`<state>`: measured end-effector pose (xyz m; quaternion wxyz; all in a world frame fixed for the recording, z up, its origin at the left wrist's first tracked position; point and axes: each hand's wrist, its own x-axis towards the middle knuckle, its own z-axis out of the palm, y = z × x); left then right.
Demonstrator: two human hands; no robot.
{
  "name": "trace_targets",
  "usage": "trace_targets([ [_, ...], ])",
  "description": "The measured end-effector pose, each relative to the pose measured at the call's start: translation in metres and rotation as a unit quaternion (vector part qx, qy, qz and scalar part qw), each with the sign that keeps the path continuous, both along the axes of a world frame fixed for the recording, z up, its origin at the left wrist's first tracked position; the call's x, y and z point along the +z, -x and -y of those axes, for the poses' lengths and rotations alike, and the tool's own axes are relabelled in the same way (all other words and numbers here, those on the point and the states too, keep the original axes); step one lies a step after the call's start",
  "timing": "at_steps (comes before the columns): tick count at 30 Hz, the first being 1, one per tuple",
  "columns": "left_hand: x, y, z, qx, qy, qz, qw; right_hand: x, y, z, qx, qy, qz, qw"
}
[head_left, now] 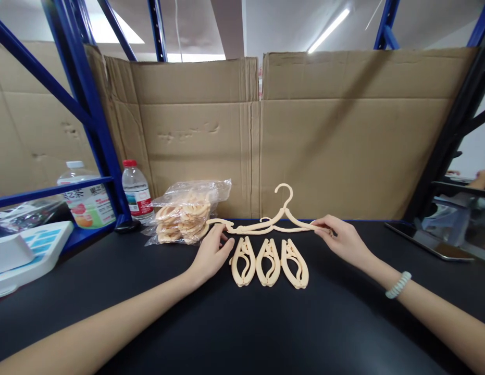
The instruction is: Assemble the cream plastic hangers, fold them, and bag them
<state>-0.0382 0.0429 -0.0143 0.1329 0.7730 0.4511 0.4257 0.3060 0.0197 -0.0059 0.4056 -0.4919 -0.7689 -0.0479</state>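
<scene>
An unfolded beige plastic clothes hanger (283,211) lies toward the back of the black table, its hook pointing away from me. My right hand (339,238) pinches the tip of its right arm. At the left end, the curled fingers of my left hand (212,253) are on the hanger's tip, partly hiding the contact. Another beige piece with a small hook (265,219) overlaps there; whether it is a second hanger I cannot tell. In front, three folded hangers stand in a row: the left one (235,271), the middle one (259,268) and the right one (305,271).
A clear plastic bag (183,208) of folded hangers sits beyond my left hand. Behind it are a red-capped bottle (136,190) and a larger bottle (88,200). Cardboard (363,140) walls the back. A flat dark device (430,242) lies at the right edge.
</scene>
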Motion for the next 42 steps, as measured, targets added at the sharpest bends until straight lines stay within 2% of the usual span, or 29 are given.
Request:
trace_targets([
  [7, 0.001, -0.002, 0.009, -0.058, -0.085, -0.083, 0.991, 0.000, 0.012, 0.009, 0.049, 0.014, 0.026, 0.998],
  [12, -0.001, -0.001, 0.007, -0.073, -0.103, -0.080, 0.989, 0.002, 0.021, 0.014, 0.082, -0.014, 0.042, 0.996],
  [16, 0.000, 0.000, 0.006, -0.062, -0.093, -0.054, 0.992, 0.005, 0.020, 0.014, 0.095, -0.041, 0.092, 0.990],
  [18, 0.002, -0.001, 0.007, -0.053, -0.065, -0.023, 0.996, 0.007, 0.018, 0.015, 0.070, -0.073, 0.139, 0.985],
  [22, 0.004, -0.005, 0.009, -0.063, 0.021, 0.058, 0.996, 0.013, 0.015, 0.020, -0.051, -0.142, 0.242, 0.958],
  [25, 0.003, -0.007, 0.010, -0.072, 0.057, 0.103, 0.990, 0.016, 0.016, 0.025, -0.117, -0.168, 0.272, 0.940],
  [28, 0.002, -0.008, 0.010, -0.084, 0.068, 0.127, 0.986, 0.016, 0.017, 0.026, -0.139, -0.203, 0.283, 0.927],
  [31, 0.001, -0.008, 0.010, -0.084, 0.076, 0.132, 0.985, 0.013, 0.017, 0.024, -0.134, -0.222, 0.290, 0.921],
  [33, 0.002, -0.008, 0.011, -0.078, 0.081, 0.131, 0.985, 0.011, 0.016, 0.022, -0.120, -0.209, 0.280, 0.929],
  [36, 0.002, -0.009, 0.010, -0.083, 0.081, 0.135, 0.984, 0.009, 0.018, 0.021, -0.064, -0.173, 0.209, 0.960],
  [39, 0.002, -0.009, 0.010, -0.093, 0.079, 0.139, 0.983, 0.007, 0.020, 0.021, -0.001, -0.122, 0.073, 0.990],
  [42, 0.003, -0.009, 0.010, -0.102, 0.078, 0.145, 0.981, 0.006, 0.021, 0.018, 0.028, -0.036, -0.085, 0.995],
])
